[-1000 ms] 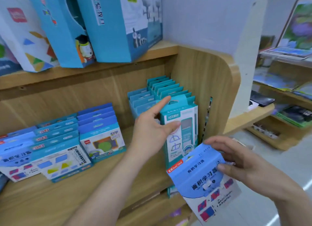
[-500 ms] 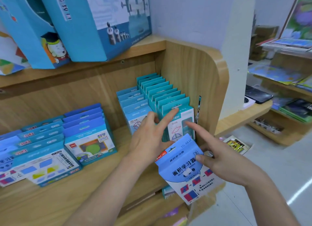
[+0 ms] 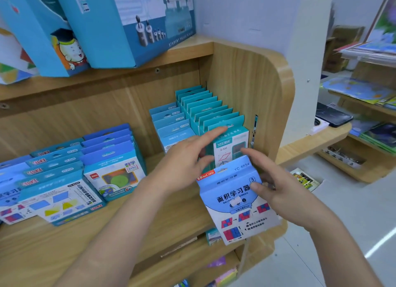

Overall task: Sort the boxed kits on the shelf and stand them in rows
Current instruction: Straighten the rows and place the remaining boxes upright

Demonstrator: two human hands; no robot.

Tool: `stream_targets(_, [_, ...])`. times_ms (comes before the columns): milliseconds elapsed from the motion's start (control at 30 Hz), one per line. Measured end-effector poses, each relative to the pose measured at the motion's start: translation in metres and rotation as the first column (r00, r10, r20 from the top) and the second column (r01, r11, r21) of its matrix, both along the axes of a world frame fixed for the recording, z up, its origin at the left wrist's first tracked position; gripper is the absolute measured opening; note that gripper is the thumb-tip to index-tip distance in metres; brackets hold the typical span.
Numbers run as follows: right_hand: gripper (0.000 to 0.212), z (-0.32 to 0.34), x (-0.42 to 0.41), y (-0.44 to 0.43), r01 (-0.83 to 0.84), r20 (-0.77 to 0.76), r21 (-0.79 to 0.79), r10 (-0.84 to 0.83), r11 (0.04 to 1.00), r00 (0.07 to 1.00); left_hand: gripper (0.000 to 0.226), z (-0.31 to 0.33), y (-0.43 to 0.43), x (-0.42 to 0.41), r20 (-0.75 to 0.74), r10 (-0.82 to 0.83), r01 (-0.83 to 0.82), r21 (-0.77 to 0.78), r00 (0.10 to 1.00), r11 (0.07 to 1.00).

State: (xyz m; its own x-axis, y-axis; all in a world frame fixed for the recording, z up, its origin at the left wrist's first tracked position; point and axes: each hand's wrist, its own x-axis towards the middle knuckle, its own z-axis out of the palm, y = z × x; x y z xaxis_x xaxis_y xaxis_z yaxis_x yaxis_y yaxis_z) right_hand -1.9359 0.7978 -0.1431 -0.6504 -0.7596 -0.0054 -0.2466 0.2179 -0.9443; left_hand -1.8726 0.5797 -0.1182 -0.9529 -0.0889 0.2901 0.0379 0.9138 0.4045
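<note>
Head view: rows of boxes (image 3: 205, 110) stand at the right end of the shelf (image 3: 42, 254), left hand (image 3: 184, 164) flat on the front one, right hand (image 3: 285, 186) grip holding a blue box (image 3: 235, 203) by the front edge, not yet placed.

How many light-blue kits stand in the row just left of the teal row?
4: front light-blue kit, second, third, rear, one behind another. The left hand may hide more.
</note>
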Motion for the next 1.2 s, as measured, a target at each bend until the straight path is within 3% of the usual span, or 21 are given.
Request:
stream_targets(100, [0.063,0.001,-0.001,0.001,-0.036,0.087,-0.133,0.048,0.991,0.995,0.043,0.001,0.000,0.011,-0.110,0.017,0.004,0.182,0.994,0.983])
stream_targets(167, [0.061,0.000,-0.001,0.000,-0.024,0.143,-0.219,0.056,0.975,0.988,0.034,0.000,0.004,0.022,-0.093,0.046,-0.012,0.330,0.995,0.944])
stream_targets(267, [0.059,-0.004,-0.002,-0.003,0.045,0.199,-0.299,0.016,0.953,0.980,0.047,-0.006,0.014,0.037,0.074,0.008,-0.049,0.571,0.997,0.819])
stream_targets(367, [0.057,-0.006,0.000,-0.010,0.089,0.215,-0.342,-0.015,0.936,0.976,0.059,-0.013,0.020,0.043,0.103,0.032,-0.090,0.625,0.994,0.776])
stream_targets(467, [0.051,-0.006,0.004,-0.015,0.152,0.173,-0.385,-0.090,0.911,0.981,0.053,-0.014,0.018,0.051,0.053,0.108,-0.114,0.706,0.993,0.699])
stream_targets(633, [0.033,0.000,0.018,-0.023,0.239,-0.024,-0.393,-0.270,0.888,0.963,0.043,-0.009,0.005,0.078,-0.038,0.260,-0.113,0.833,0.965,0.542])
stream_targets(733, [0.060,0.007,0.035,-0.039,0.103,-0.051,-0.215,-0.117,0.971,0.992,0.046,-0.004,0.004,0.098,-0.101,0.348,-0.076,0.885,0.932,0.460])
stream_targets(800, [0.071,0.008,0.044,-0.053,-0.051,0.055,-0.094,0.057,0.994,0.997,0.047,-0.006,0.001,0.110,-0.135,0.426,-0.064,0.904,0.895,0.423])
stream_targets(867, [0.068,0.006,0.054,-0.067,-0.113,0.164,-0.126,0.133,0.986,0.977,0.044,-0.010,-0.005,0.122,-0.146,0.498,-0.065,0.922,0.855,0.382])
stream_targets(1000, [0.043,-0.009,0.071,-0.096,-0.054,0.230,-0.254,0.114,0.966,0.966,0.047,-0.020,-0.014,0.152,-0.045,0.560,-0.098,0.970,0.827,0.222])
stream_targets(1100, [0.026,-0.022,0.083,-0.120,-0.050,0.262,-0.261,0.120,0.964,0.958,0.046,-0.036,-0.016,0.180,0.077,0.498,-0.262,0.913,0.864,0.312])
stream_targets(1200, [0.024,-0.028,0.100,-0.143,-0.128,0.264,-0.213,0.184,0.969,0.947,0.031,-0.051,-0.028,0.207,0.125,0.548,-0.376,0.847,0.827,0.375])
